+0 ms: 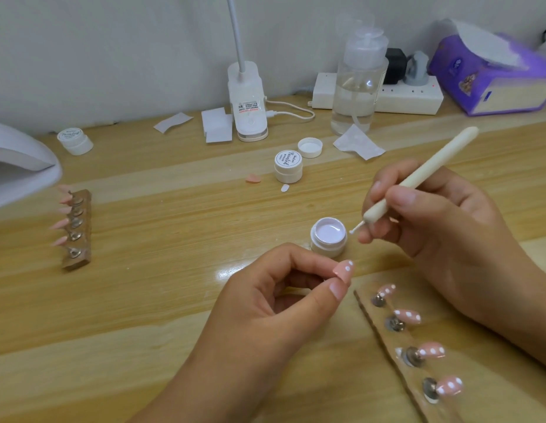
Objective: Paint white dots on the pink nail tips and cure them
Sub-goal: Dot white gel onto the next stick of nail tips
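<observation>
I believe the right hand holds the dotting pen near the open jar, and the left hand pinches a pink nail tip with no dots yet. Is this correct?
Not quite. The head view shows two white dots on the pink nail tip that the left hand pinches. The right hand does hold the dotting pen near the open jar.

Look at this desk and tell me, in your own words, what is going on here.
A person is dotting pink nail tips with white gel. The left hand pinches one pink tip that carries two white dots. The right hand holds a dotting tool, its white-loaded end beside the open gel pot. Four dotted tips sit on a holder strip at lower right; several plain pink tips wait on a second strip at left, beside a white curing lamp.
</observation>
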{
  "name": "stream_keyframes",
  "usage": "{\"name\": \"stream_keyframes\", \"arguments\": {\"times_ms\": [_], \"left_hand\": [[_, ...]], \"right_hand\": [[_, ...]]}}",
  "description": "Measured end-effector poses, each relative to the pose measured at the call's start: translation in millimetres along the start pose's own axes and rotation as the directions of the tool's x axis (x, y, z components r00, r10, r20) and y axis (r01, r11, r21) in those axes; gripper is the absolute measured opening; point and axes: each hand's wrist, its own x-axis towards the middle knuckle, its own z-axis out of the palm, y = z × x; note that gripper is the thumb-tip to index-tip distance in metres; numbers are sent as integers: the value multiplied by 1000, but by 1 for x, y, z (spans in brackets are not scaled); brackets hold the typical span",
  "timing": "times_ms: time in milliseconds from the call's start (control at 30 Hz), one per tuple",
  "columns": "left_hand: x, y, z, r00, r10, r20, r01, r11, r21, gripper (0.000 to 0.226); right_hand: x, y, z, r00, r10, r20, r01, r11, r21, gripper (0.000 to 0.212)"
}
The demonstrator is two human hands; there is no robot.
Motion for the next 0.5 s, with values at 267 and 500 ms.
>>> {"name": "stream_keyframes", "arguments": {"times_ms": [267, 500], "left_hand": [[0, 1, 0, 1000, 4, 9, -4, 1000, 1, 22], [1, 0, 1, 1000, 18, 0, -18, 1000, -24, 21]], "right_hand": [[-1, 4, 4, 993, -67, -96, 26, 926, -378, 4], [1, 8, 7, 997, -17, -78, -21, 885, -464, 14]]}}
